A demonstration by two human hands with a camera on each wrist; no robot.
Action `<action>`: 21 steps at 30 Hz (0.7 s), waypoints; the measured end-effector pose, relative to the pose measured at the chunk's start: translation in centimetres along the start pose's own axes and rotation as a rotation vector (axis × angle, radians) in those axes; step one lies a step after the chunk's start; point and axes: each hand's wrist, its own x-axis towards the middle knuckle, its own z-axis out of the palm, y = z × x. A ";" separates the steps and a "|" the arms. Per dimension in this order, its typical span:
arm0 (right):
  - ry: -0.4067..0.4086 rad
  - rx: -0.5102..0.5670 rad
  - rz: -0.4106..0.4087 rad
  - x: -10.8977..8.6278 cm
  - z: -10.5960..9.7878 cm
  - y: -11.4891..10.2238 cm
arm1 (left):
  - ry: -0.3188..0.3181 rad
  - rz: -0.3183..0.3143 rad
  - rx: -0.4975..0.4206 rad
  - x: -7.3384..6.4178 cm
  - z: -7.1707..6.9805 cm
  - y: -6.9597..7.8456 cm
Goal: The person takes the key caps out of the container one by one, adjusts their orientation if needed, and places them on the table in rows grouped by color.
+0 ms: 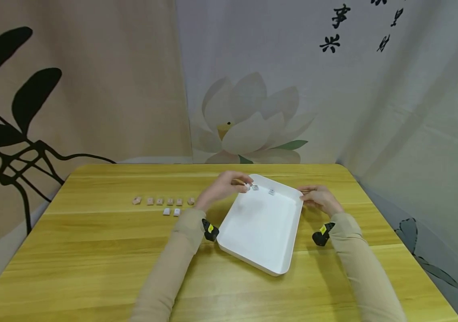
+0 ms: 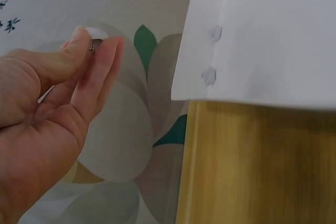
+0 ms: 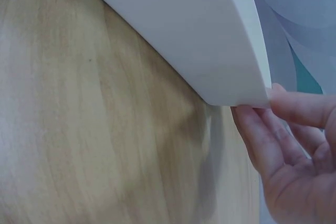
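A white rectangular tray (image 1: 258, 228) lies at a slant on the wooden table, its far right corner held by my right hand (image 1: 320, 198). In the right wrist view the thumb (image 3: 302, 109) is at the tray's rim and the fingers are against its outer side. Beside the far left corner, my left hand (image 1: 225, 188) pinches a small white piece (image 2: 96, 33) with a dark, metal-looking underside between thumb and fingers. Inside the tray, along its far wall, sit two small grey-white pieces, one at the left (image 1: 255, 187) and one farther right (image 1: 271, 192).
Left of the tray, several small pinkish blocks (image 1: 159, 202) form a row on the table (image 1: 92, 250). Two whiter blocks, one at the left (image 1: 166, 211) and one at the right (image 1: 177, 212), lie just nearer. Behind the table's far edge hangs a printed curtain (image 1: 132, 89).
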 end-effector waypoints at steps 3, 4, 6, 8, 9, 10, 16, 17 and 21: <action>0.001 -0.003 0.005 0.0 0.0 0.0 | -0.009 0.020 -0.044 -0.9 -0.7 -0.2; 0.003 -0.005 0.007 0.0 0.0 0.0 | -0.011 0.027 -0.056 -1.2 -1.0 -0.3; 0.002 -0.019 0.009 -0.1 0.0 0.0 | -0.007 0.029 -0.068 -1.9 -1.5 -0.5; 0.010 -0.025 0.016 -0.1 0.0 0.0 | 0.002 0.023 -0.070 -2.6 -2.0 -0.7; 0.012 -0.026 0.017 -0.1 0.0 0.0 | 0.007 0.019 -0.072 -2.9 -2.2 -0.9; 0.009 -0.029 0.014 -0.1 0.0 -0.1 | 0.013 0.019 -0.081 -3.2 -2.5 -1.0; 0.008 -0.036 0.013 -0.1 0.0 -0.1 | 0.071 -0.016 -0.153 -5.3 -3.9 -1.7; 0.011 -0.038 0.016 0.0 0.1 -0.1 | 0.087 -0.027 -0.155 -5.7 -4.2 -1.8; 0.015 -0.038 0.018 0.0 0.1 0.0 | 0.163 -0.044 -0.103 -7.4 -5.3 -2.3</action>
